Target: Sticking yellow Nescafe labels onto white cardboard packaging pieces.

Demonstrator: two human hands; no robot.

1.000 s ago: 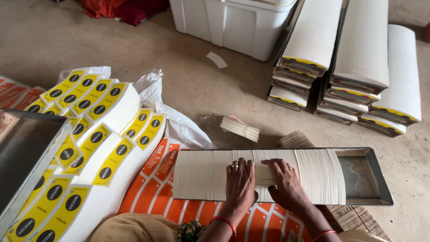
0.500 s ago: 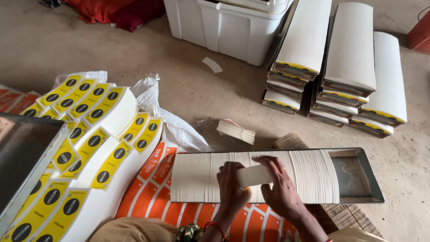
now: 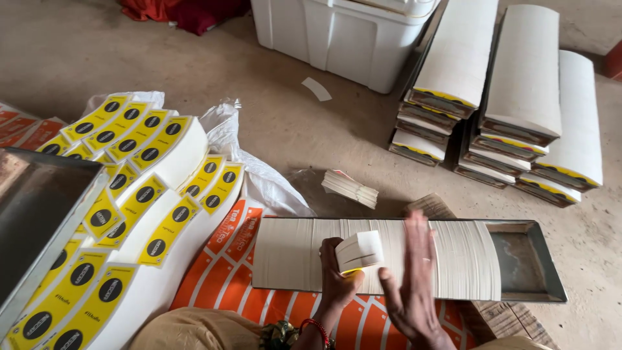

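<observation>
White card sheets (image 3: 304, 253) stand on edge in a long metal tray (image 3: 525, 259), whose near rim is partly hidden by the arms. The left hand (image 3: 337, 279) has its fingers closed around a small bundle of sheets (image 3: 360, 251), lifted just above the row. The right hand (image 3: 411, 285) (blurred) is spread flat and holds nothing, just beside the bundle.

Left hand (image 3: 337, 275) has lifted a card bundle (image 3: 360, 251) (seemingly 1); right hand (image 3: 411, 285) opened.

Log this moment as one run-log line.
left hand: grips small white card bundle | right hand: open beside bundle | below: card row in metal tray
</observation>
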